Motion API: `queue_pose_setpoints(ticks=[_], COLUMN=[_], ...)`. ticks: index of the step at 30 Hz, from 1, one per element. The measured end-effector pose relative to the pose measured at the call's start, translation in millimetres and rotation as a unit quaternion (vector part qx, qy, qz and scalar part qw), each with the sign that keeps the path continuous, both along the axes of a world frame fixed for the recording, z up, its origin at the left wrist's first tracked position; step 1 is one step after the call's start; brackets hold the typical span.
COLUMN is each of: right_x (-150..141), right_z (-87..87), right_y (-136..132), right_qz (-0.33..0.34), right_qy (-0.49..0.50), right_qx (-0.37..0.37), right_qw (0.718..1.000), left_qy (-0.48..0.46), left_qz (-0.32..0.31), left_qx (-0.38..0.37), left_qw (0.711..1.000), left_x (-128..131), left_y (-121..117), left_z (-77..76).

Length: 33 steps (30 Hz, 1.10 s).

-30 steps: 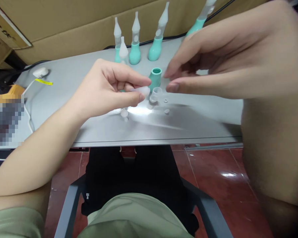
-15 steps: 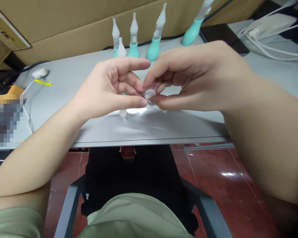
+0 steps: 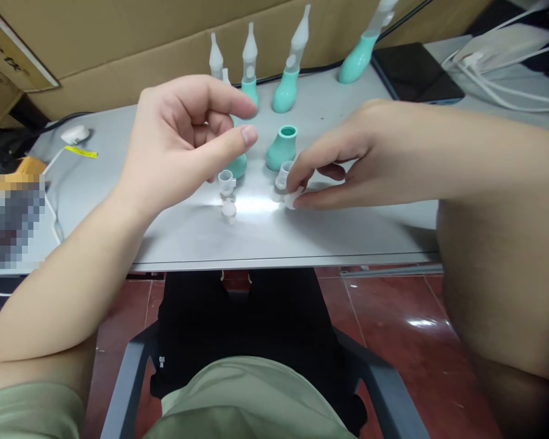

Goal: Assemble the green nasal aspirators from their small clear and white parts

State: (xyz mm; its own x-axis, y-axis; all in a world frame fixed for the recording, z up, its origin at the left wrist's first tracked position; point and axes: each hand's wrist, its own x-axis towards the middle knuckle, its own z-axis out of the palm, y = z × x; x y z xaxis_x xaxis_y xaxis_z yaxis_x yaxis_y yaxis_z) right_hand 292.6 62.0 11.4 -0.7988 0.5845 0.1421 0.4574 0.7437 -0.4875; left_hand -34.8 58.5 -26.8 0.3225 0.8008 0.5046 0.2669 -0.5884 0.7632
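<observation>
Teal bulbs: at least five in sight. One open-topped bulb point(image 3: 281, 149) stands mid tabletop point(image 3: 329, 235), mouth up, unobstructed. Second bulb point(image 3: 238, 167) sits behind the left hand point(image 3: 196, 131), only its lower part showing; can't tell if its top is open. The other three belong to finished-looking units at the back: middle unit point(image 3: 286, 91), far-right unit point(image 3: 357, 61) with its tip cut off by the top edge, and inner-left unit point(image 3: 249, 61), bulb base partly behind the left hand.

White tips at the back: five. Leftmost tip point(image 3: 216, 60) has whatever is under it hidden by the left hand; short tip point(image 3: 226, 74) just pokes above that hand, rest unseen.

Loose clear cups: two. Left cup point(image 3: 227, 182) is fully visible, side stub pointing right. Right cup point(image 3: 283, 175) sits just in front of the open-topped bulb, its right side covered by the right hand point(image 3: 295, 192).

Right fingers pinch a small white piece point(image 3: 293, 199); mostly covered, shape unclear, can't tell if it touches the tabletop. Left thumb and index are a narrow gap apart, raised, bare between. White disc point(image 3: 229, 207), one visible, lies just in front of the left cup.
</observation>
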Motion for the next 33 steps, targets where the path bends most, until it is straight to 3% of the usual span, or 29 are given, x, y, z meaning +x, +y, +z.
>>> queue_pose_setpoints(ticks=[4, 9, 11, 13, 15, 19, 24, 29, 33], right_x=[-4.4, -2.4, 0.6, 2.3, 0.9, -9.8, -22.2, -30.6, -39.8], right_z=[-2.7, 5.4, 10.6, 14.3, 15.3, 11.4, 13.7, 40.1, 65.9], right_y=[-2.2, -7.2, -10.7, -15.4, -20.5, -28.3, -28.5, -28.6, -30.7], right_qz=[-0.022, -0.036, -0.034, -0.030, -0.041, -0.068, -0.057, -0.013, -0.005], right_qy=[-0.033, -0.045, -0.012, 0.053, 0.119, 0.185, 0.221, 0.181, 0.130], right_qx=[0.012, 0.007, 0.011, 0.029, 0.074, 0.191, 0.208, 0.205, 0.225], right_qw=[0.999, 0.998, 0.999, 0.998, 0.989, 0.962, 0.951, 0.962, 0.966], left_qy=[-0.012, -0.034, -0.010, -0.092, -0.098, -0.052, -0.022, -0.084, -0.082], left_qz=[-0.009, 0.036, 0.062, 0.128, 0.132, 0.129, 0.144, 0.135, 0.100], left_qx=[0.028, 0.057, 0.047, 0.128, 0.172, 0.126, 0.030, 0.018, -0.013], left_qw=[0.999, 0.997, 0.997, 0.979, 0.971, 0.982, 0.989, 0.987, 0.992], left_x=[-4.2, 10.6, 18.2, 20.6, 16.2, -3.3, -17.8, -14.1, -7.6], left_y=[16.0, -16.9, -27.9, -26.3, -16.1, -8.3, -29.0, -18.0, -10.4], left_z=[-5.5, 20.5, 28.1, 28.1, 23.7, 22.6, 27.1, 14.9, 20.6])
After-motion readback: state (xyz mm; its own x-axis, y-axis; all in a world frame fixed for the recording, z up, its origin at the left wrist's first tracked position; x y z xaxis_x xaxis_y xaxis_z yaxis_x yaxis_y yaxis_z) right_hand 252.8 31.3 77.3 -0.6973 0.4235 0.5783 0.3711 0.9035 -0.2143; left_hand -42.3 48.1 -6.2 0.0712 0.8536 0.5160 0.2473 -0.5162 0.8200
